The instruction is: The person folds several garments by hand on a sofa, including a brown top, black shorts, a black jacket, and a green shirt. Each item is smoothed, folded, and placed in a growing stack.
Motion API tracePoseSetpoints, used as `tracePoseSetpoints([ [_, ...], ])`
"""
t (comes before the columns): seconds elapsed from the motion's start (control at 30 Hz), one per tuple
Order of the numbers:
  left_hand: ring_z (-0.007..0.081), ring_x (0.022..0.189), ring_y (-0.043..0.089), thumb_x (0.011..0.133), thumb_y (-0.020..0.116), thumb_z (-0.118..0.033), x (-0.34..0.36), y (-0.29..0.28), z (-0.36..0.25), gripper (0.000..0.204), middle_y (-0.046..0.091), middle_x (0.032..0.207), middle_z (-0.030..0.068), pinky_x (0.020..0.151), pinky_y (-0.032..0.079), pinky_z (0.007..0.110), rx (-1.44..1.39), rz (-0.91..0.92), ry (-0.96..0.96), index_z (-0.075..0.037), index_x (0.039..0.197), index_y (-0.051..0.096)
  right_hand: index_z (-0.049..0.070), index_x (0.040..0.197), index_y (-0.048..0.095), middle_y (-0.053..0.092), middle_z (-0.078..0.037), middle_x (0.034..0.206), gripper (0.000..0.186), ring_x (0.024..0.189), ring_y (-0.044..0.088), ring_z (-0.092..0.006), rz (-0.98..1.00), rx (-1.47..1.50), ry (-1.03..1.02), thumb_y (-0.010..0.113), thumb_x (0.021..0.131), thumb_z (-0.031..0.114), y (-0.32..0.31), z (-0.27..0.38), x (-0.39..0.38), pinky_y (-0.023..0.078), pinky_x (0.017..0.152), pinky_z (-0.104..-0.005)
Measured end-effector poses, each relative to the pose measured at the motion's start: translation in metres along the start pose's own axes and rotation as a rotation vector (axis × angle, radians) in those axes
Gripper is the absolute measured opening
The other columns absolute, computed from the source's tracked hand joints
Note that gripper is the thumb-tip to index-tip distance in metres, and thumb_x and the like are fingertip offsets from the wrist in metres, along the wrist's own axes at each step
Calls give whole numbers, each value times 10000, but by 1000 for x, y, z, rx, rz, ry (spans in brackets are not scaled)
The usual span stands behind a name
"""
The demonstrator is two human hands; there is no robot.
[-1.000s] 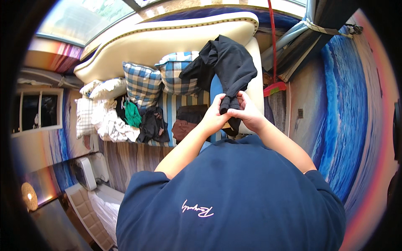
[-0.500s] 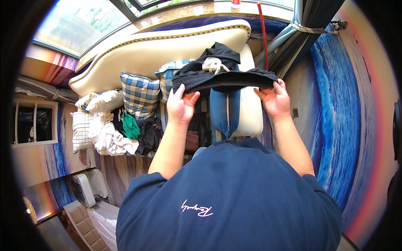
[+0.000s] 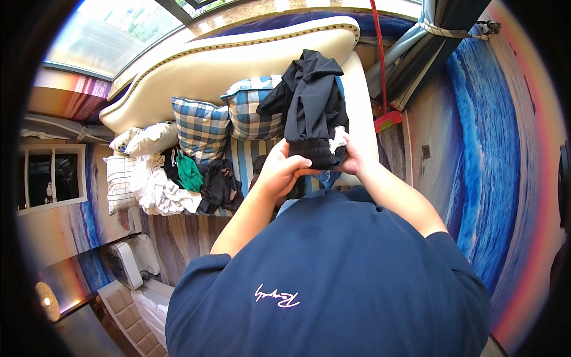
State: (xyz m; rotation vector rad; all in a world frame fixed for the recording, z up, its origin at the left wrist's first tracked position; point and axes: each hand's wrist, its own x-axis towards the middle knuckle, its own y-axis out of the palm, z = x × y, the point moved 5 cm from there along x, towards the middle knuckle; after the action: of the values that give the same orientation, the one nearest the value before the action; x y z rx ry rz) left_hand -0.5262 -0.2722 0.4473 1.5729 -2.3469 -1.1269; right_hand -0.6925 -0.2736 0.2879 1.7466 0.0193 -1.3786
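Black elastic-waist trousers (image 3: 315, 107) hang from both my hands, the legs draped forward over the right end of the sofa. At the waistband's left side, my left hand (image 3: 282, 171) closes on the cloth with its thumb on top. My right hand (image 3: 358, 156) grips the opposite side of the band, beside a small white piece (image 3: 339, 138) that could be a tag or drawstring. The waistband is gathered narrow between the hands. The right fingers are partly hidden behind the cloth.
On the cream sofa (image 3: 238, 53) lean two plaid cushions (image 3: 199, 128). White cloth (image 3: 157, 187), a green garment (image 3: 189, 174) and a dark garment (image 3: 220, 187) lie heaped on the seat's left. A red-handled tool (image 3: 380, 65) stands beyond the right armrest, near a tied curtain (image 3: 416, 53).
My hands have come closer together and nearer my body. The waistband, stretched wide before, is now folded narrow, and the trouser legs extend forward.
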Motion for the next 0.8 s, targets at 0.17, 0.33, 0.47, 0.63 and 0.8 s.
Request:
tracePoseSetpoints([
  [0.17, 169, 801, 672, 849, 551, 8, -12, -52, -9, 238, 675, 952, 96, 634, 599, 296, 223, -447, 129, 6, 1082, 601, 4, 1139, 584, 661, -102, 1047, 245, 923, 662, -249, -264, -5, -815, 621, 905, 64, 2, 43, -21, 544, 885, -390],
  [0.33, 106, 606, 578, 805, 629, -60, 4, -35, -21, 177, 629, 796, 42, 527, 483, 235, 594, -342, 98, -12, 974, 606, 21, 1246, 549, 625, -50, 1133, 269, 1018, 584, -129, 178, -628, -1236, 576, 982, 62, 44, 41, -86, 469, 917, -277],
  [0.47, 101, 613, 567, 819, 608, -15, 39, 4, 6, 246, 616, 823, 35, 548, 484, 241, 597, -102, 41, -22, 1061, 559, 60, 1351, 468, 565, -49, 1176, 360, 1012, 538, -115, 463, -1022, -1030, 531, 997, 50, 73, 3, -82, 453, 923, -267],
  [0.63, 116, 784, 582, 905, 631, -182, 47, 1, 27, 298, 601, 950, 45, 698, 487, 259, 403, -183, 69, -37, 1137, 514, 42, 1465, 396, 465, -151, 1418, 474, 1332, 441, -243, 495, -1168, -1132, 494, 1002, 66, 60, 0, -86, 321, 1128, -346],
  [0.8, 106, 765, 562, 885, 723, -164, 46, -10, 43, 227, 610, 842, 48, 681, 474, 267, 530, -351, 327, -4, 959, 580, 58, 1456, 436, 397, -129, 1517, 580, 1441, 322, -270, 487, -1203, -851, 595, 902, 125, 42, -12, -85, 324, 1122, -394],
])
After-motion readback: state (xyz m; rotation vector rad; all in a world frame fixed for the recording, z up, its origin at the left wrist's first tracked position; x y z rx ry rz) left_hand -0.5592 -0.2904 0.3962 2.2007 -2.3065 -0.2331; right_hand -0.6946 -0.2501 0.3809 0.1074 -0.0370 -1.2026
